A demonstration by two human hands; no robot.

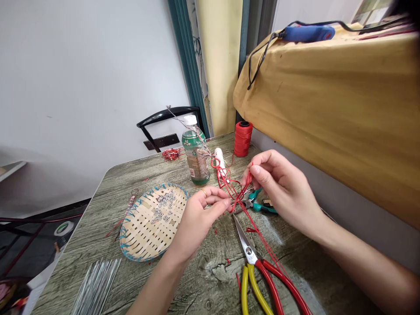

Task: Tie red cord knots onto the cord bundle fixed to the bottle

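Thin red cord [243, 192] runs in loops between my two hands above the table. My left hand [206, 208] pinches part of it between thumb and fingers. Higher and to the right, my right hand [278, 183] grips another bunch of the cord at its fingertips. Long strands trail down toward the lower right, over the table. Below my hands lie scissors [248, 251] with red handles, their blades pointing up toward the cord. Teal-handled pliers [259, 203] rest behind, partly hidden by the cord and my right hand.
A woven basket [138, 236] with small silvery pieces sits left, near a bundle of metal rods [96, 284]. Yellow handles [254, 288] lie beside the scissors. At the back stand a bottle [195, 153], a white spool [219, 158] and a red thread spool [243, 140].
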